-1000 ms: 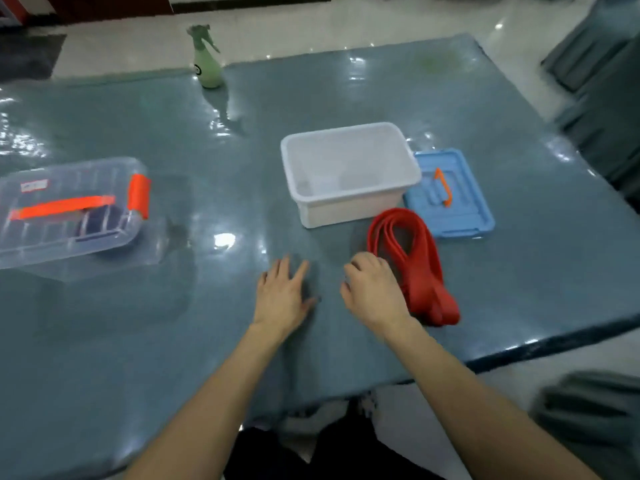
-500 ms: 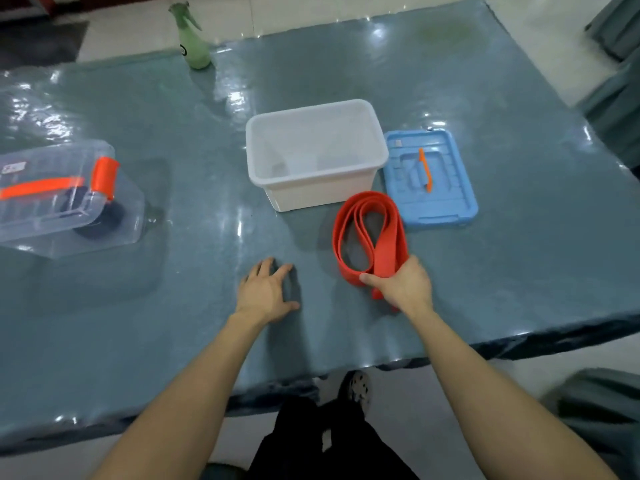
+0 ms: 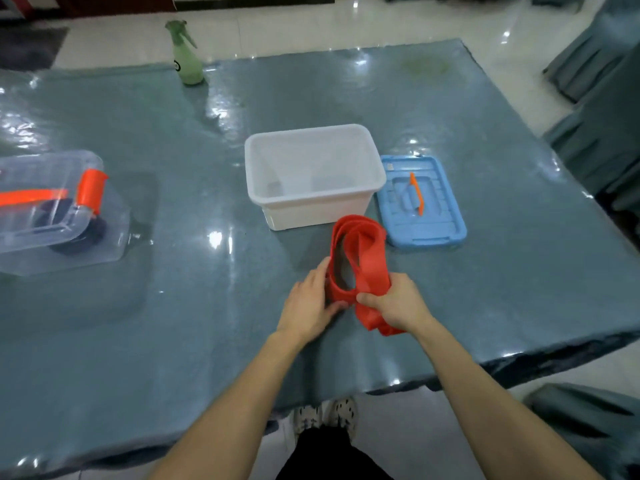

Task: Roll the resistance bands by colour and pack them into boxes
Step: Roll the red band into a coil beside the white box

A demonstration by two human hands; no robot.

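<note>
A bundle of red resistance bands [image 3: 369, 258] lies looped on the table just in front of the white box [image 3: 313, 199], which stands open with nothing visible inside. My right hand [image 3: 398, 303] pinches the near end of the bands from the right. My left hand [image 3: 311, 299] presses against the left side of the same loops, thumb on the red material. The box's blue lid [image 3: 420, 202] with an orange handle lies flat to the right of the box. A clear lidded box [image 3: 52, 209] with orange clips sits at the far left, a dark rolled band inside it.
A green spray bottle [image 3: 185, 55] stands at the table's far edge. The table [image 3: 173, 306] has a glossy grey-blue cover. Covered chairs [image 3: 599, 109] stand to the right, and another at the lower right. My feet show below the near edge.
My right hand took hold of the red bands and drew them nearer. My left hand slid right from the bare table onto the bands' left side.
</note>
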